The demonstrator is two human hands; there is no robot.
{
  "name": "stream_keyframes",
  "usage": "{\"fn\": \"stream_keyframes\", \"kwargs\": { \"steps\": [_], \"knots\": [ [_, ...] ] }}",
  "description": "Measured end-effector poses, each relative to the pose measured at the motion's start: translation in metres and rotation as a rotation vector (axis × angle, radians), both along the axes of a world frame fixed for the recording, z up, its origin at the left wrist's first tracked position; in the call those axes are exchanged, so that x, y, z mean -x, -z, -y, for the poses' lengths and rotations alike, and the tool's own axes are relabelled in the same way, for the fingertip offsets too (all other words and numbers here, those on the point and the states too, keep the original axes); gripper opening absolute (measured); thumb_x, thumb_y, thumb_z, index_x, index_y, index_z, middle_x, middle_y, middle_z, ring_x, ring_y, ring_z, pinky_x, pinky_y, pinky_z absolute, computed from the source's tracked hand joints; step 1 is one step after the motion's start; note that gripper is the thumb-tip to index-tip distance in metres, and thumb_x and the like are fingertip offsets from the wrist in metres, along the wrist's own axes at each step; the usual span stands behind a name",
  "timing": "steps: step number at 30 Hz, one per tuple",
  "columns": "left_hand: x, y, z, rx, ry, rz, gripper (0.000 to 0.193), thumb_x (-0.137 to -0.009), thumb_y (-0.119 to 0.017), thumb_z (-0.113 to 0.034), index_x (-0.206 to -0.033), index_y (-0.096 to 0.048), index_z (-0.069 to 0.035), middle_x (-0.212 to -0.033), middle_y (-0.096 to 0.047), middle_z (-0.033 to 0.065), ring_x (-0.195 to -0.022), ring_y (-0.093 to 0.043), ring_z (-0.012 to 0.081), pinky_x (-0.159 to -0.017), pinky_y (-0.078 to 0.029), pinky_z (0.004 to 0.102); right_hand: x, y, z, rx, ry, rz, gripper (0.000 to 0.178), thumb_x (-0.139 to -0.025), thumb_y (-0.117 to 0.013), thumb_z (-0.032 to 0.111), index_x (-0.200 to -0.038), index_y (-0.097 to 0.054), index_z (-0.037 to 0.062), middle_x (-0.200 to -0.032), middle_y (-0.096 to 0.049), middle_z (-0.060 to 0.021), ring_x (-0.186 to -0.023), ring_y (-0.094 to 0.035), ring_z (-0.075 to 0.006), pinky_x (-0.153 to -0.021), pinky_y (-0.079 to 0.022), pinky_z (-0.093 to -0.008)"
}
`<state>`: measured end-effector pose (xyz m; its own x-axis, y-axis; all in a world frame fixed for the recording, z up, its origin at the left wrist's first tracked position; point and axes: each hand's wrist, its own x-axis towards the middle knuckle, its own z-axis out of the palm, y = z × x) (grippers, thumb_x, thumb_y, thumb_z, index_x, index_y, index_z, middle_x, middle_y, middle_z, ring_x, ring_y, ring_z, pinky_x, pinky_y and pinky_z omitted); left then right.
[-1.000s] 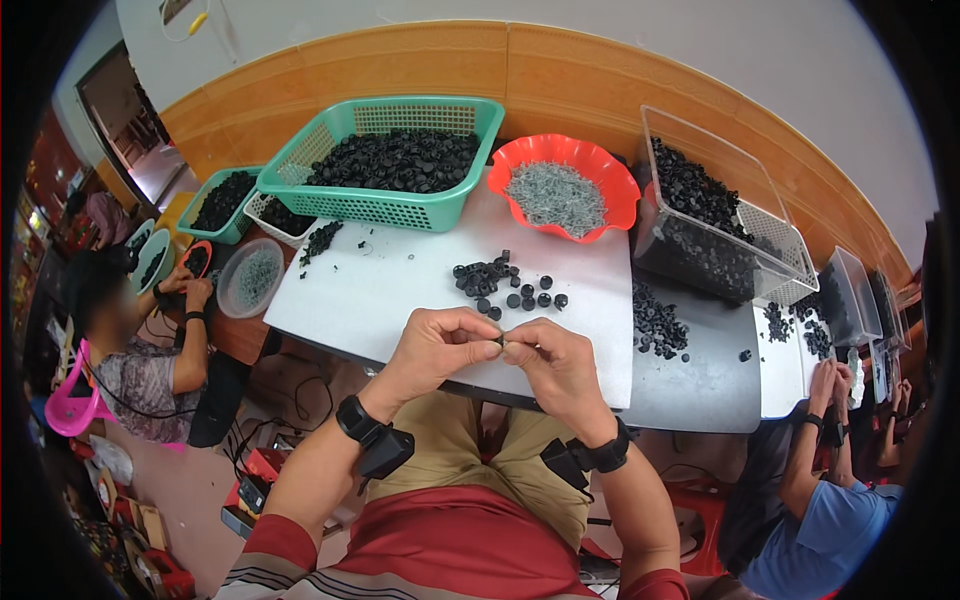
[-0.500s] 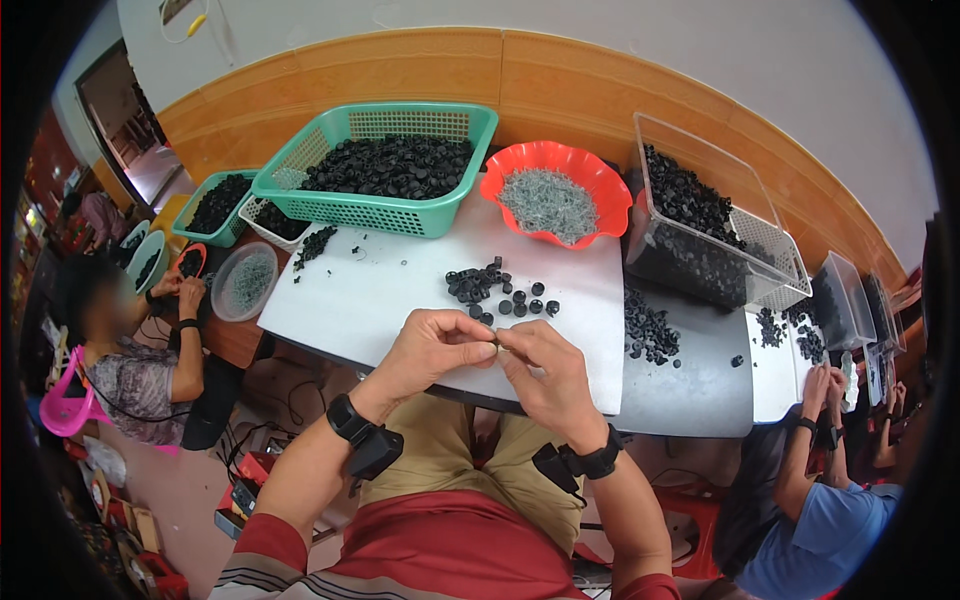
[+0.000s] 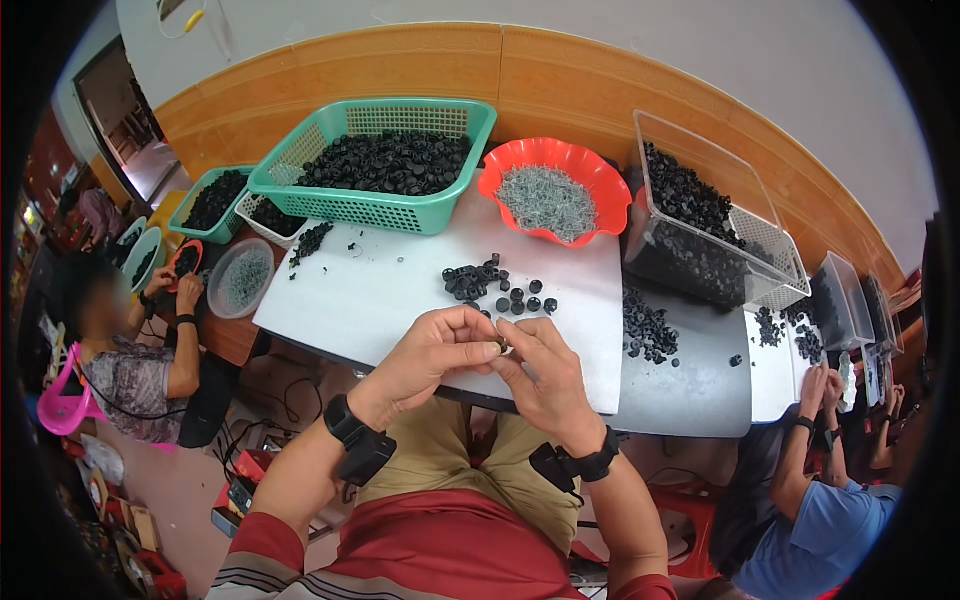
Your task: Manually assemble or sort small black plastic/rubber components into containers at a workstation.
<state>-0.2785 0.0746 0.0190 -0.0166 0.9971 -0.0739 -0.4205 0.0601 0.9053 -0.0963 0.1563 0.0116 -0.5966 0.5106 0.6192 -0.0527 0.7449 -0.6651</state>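
My left hand [image 3: 432,352] and my right hand [image 3: 545,378] meet fingertip to fingertip over the front edge of the white table sheet [image 3: 400,300]. Between the pinched fingers of both hands sits a small dark part [image 3: 502,346], mostly hidden, so its exact kind cannot be made out. Just beyond my fingers lies a heap of black round caps [image 3: 468,282], with several loose caps [image 3: 517,302] to its right. Smaller black pieces [image 3: 311,240] are scattered at the sheet's left side.
At the back stand a green basket [image 3: 370,215] of black parts, a red scalloped bowl [image 3: 615,205] of thin silvery pieces and a clear bin [image 3: 680,265] of black parts. More black parts [image 3: 650,335] lie on the grey tabletop. One person works at each side.
My hands stay joined at nearly the same spot, with the fingers shifted slightly around the small part. A little more of the part shows between the fingertips.
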Motion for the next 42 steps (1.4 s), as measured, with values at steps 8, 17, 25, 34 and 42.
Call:
{"fn": "stream_keyframes", "kwargs": {
  "steps": [8,17,25,34,42],
  "knots": [
    [-0.008,-0.004,0.003,0.054,0.034,0.149,0.027,-0.097,-0.069,-0.010,-0.122,-0.061,-0.008,-0.107,-0.066,0.0011,-0.093,-0.066,0.0092,-0.084,-0.057,0.0251,0.000,0.000,0.001,0.116,-0.026,-0.066,0.045,-0.087,-0.075,-0.001,-0.129,-0.061,0.0027,-0.109,-0.064,-0.0148,-0.085,-0.069,-0.0268,-0.067,-0.058,-0.0330],
    [-0.014,0.000,0.003,0.059,0.038,0.283,0.027,-0.099,-0.066,-0.009,-0.126,-0.063,-0.003,-0.114,-0.069,0.0074,-0.100,-0.070,0.0160,-0.088,-0.060,0.0292,-0.005,0.006,0.002,0.274,-0.018,-0.160,0.028,-0.086,-0.075,-0.005,-0.112,-0.064,0.0022,-0.104,-0.067,-0.0120,-0.084,-0.068,-0.0186,-0.064,-0.057,-0.0280],
    [-0.024,0.002,0.004,0.074,-0.051,0.343,0.023,-0.099,-0.066,-0.010,-0.121,-0.063,-0.003,-0.109,-0.070,0.0071,-0.095,-0.070,0.0163,-0.089,-0.060,0.0309,-0.007,0.012,-0.001,0.228,-0.024,-0.229,0.023,-0.088,-0.073,-0.007,-0.109,-0.067,-0.0008,-0.103,-0.066,-0.0113,-0.074,-0.067,-0.0138,-0.060,-0.055,-0.0258],
    [-0.032,0.003,0.003,0.093,-0.106,0.335,0.019,-0.099,-0.068,-0.010,-0.117,-0.064,-0.004,-0.105,-0.069,0.0048,-0.095,-0.068,0.0129,-0.086,-0.059,0.0292,-0.007,0.012,0.001,0.054,0.080,-0.232,0.025,-0.084,-0.076,-0.004,-0.108,-0.070,0.0015,-0.098,-0.068,-0.0119,-0.074,-0.070,-0.0206,-0.061,-0.056,-0.0300],
    [-0.038,0.002,0.007,0.100,-0.148,0.298,0.020,-0.099,-0.068,-0.011,-0.117,-0.064,-0.004,-0.106,-0.070,0.0043,-0.094,-0.068,0.0125,-0.084,-0.059,0.0284,-0.009,0.009,0.005,-0.134,0.188,-0.123,0.031,-0.083,-0.077,-0.003,-0.112,-0.068,0.0022,-0.101,-0.066,-0.0140,-0.073,-0.069,-0.0236,-0.060,-0.056,-0.0315]
  ]
}}
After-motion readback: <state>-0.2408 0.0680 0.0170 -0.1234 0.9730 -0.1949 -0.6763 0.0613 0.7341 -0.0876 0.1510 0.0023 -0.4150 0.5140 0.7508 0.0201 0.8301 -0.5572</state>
